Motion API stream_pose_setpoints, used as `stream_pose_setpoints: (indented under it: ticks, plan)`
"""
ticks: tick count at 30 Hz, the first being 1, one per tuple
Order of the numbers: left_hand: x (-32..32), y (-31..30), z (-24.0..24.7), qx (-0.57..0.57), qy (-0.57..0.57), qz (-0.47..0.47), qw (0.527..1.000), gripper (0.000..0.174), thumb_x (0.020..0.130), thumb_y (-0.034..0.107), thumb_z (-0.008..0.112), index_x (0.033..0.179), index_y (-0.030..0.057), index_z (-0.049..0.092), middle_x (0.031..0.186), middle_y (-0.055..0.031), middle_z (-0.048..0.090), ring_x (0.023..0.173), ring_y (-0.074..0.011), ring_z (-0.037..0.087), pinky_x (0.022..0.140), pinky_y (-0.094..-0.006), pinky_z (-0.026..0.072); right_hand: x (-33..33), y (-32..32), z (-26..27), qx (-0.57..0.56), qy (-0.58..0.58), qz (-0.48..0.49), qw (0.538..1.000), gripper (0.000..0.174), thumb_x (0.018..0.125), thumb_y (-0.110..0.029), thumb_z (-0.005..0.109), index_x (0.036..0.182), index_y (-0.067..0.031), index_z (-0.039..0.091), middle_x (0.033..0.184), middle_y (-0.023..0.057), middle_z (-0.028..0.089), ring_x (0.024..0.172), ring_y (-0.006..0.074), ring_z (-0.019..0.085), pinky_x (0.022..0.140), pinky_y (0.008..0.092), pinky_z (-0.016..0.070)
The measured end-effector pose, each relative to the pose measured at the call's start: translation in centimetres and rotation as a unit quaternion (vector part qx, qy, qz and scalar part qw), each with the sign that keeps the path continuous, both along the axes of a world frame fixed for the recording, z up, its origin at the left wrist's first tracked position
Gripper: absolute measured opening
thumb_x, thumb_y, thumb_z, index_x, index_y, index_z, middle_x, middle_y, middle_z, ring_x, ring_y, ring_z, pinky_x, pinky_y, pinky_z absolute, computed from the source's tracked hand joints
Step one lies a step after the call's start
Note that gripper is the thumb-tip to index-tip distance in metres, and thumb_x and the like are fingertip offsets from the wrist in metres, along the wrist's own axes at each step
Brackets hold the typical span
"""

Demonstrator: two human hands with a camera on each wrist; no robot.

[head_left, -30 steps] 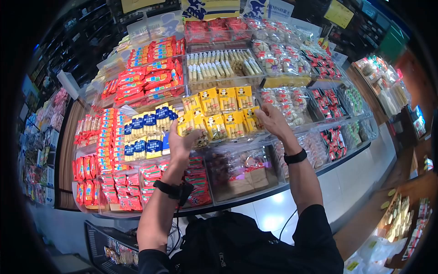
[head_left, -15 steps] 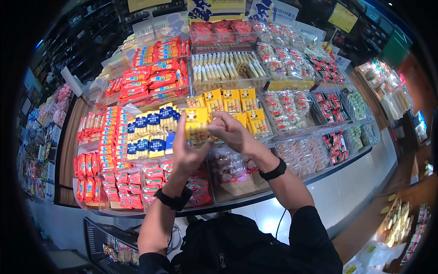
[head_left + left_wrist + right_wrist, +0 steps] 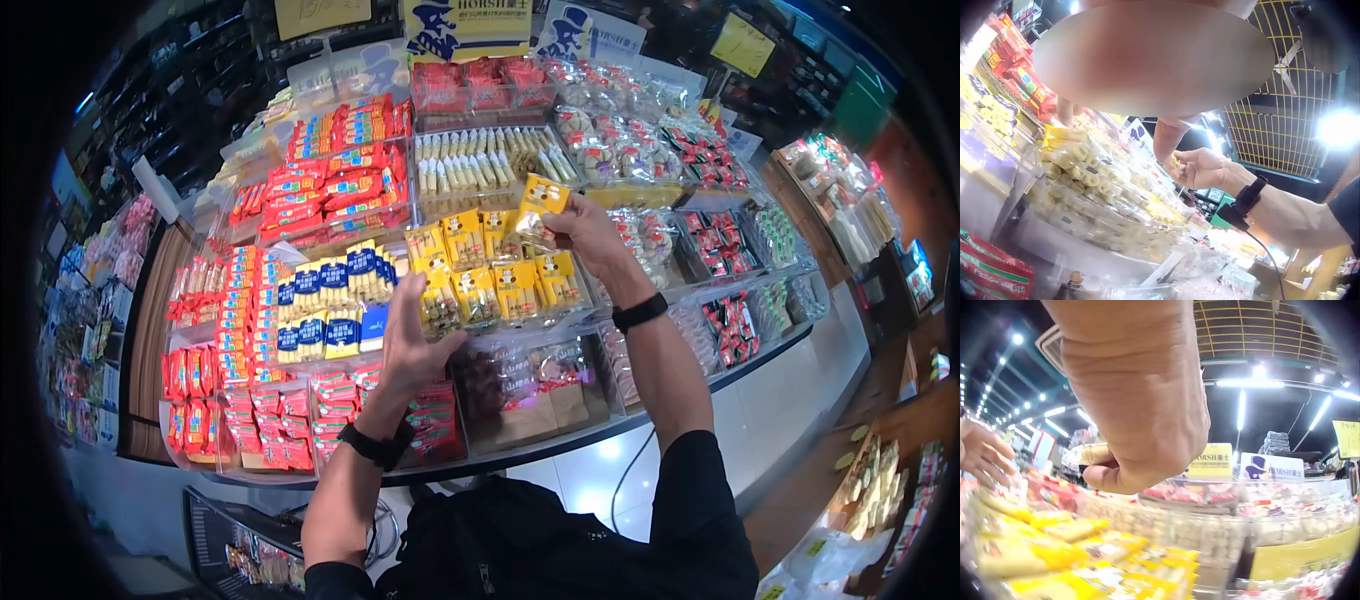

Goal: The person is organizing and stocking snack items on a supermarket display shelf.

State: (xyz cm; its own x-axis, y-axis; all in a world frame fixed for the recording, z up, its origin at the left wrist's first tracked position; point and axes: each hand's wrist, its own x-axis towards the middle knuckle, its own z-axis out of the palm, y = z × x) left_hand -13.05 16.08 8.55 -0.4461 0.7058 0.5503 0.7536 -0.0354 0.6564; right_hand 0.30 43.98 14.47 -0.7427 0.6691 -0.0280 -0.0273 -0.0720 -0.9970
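My right hand [image 3: 592, 240] pinches a yellow packet [image 3: 541, 207] above the back right of the yellow packets' bin. In the right wrist view the end of a held packet [image 3: 1094, 454] shows beside the thumb of my right hand [image 3: 1141, 406]. The other yellow packets [image 3: 463, 242] stand in two rows with pale sticks in their clear lower parts. My left hand [image 3: 412, 345], fingers straight and thumb apart, is at the bin's front left, holding nothing. The left wrist view shows the bin's packets [image 3: 1085, 162] from the side.
Blue-and-white packets [image 3: 325, 280] lie left of the yellow ones, red packets [image 3: 335, 180] behind them. White-topped stick packets [image 3: 465, 160] fill the bin behind. Clear dividers separate bins. In front is a bin with brown paper [image 3: 535, 415]; a black basket [image 3: 215, 520] stands low at the left.
Half a second ago both hands were together at a yellow packet over the bin's front left. My right hand has since moved back and right with a packet; my left hand is empty.
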Motion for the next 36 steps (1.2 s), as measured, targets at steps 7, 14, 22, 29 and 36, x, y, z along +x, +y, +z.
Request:
stream_pose_setpoints:
  ticks: [7, 14, 22, 29, 36]
  plan:
    - [-0.6, -0.3, -2.0, -0.041, 0.069, -0.009, 0.997, 0.063, 0.065, 0.009, 0.081, 0.123, -0.0003, 0.057, 0.136, -0.0223, 0.048, 0.127, -0.0413, 0.045, 0.107, -0.0466, 0.0384, -2.8, 3.9, -2.7, -0.005, -0.069, -0.061, 0.996, 0.009, 0.084, 0.001, 0.065, 0.091, -0.0008, 0.06, 0.078, 0.0065, 0.064, 0.06, 0.0134, 0.06, 0.054, 0.0312, 0.0515]
    - [-0.3, -0.4, -1.7, -0.045, 0.051, -0.001, 0.998, 0.051, 0.071, 0.003, 0.073, 0.12, 0.0011, 0.06, 0.13, -0.0215, 0.053, 0.122, -0.0412, 0.048, 0.104, -0.0459, 0.0414, -6.3, 3.9, -4.4, 0.079, -0.17, 0.048, 0.981, 0.006, 0.084, 0.0, 0.068, 0.088, -0.001, 0.063, 0.073, 0.0062, 0.064, 0.061, 0.0145, 0.061, 0.054, 0.0286, 0.0499]
    - [-0.2, -0.3, -1.8, -0.028, 0.041, 0.002, 0.999, 0.046, 0.071, 0.002, 0.072, 0.116, 0.0008, 0.06, 0.127, -0.0206, 0.054, 0.119, -0.0395, 0.051, 0.101, -0.0455, 0.0437, -7.0, 3.6, -5.2, 0.288, -0.266, 0.059, 0.918, 0.017, 0.076, -0.011, 0.073, 0.083, 0.0027, 0.069, 0.074, 0.0143, 0.068, 0.062, 0.0219, 0.066, 0.057, 0.0339, 0.0514]
    - [-1.0, -0.2, -1.9, -0.032, 0.01, 0.01, 0.999, 0.041, 0.071, 0.004, 0.072, 0.11, 0.0004, 0.059, 0.123, -0.0205, 0.056, 0.116, -0.0392, 0.053, 0.097, -0.0446, 0.0448, -6.5, 3.6, -6.2, 0.348, -0.279, 0.054, 0.893, 0.037, 0.075, -0.025, 0.076, 0.102, -0.001, 0.07, 0.096, 0.0198, 0.071, 0.09, 0.0337, 0.069, 0.08, 0.0406, 0.0541]
    - [-1.9, 0.2, -2.4, -0.028, -0.021, -0.002, 0.999, 0.041, 0.069, 0.005, 0.075, 0.106, 0.0003, 0.059, 0.121, -0.0208, 0.057, 0.112, -0.0394, 0.055, 0.096, -0.0438, 0.0455, -4.7, 0.8, -2.9, 0.447, -0.332, 0.006, 0.831, 0.039, 0.08, -0.03, 0.07, 0.103, 0.0013, 0.066, 0.096, 0.0218, 0.069, 0.093, 0.0352, 0.067, 0.082, 0.0437, 0.0512]
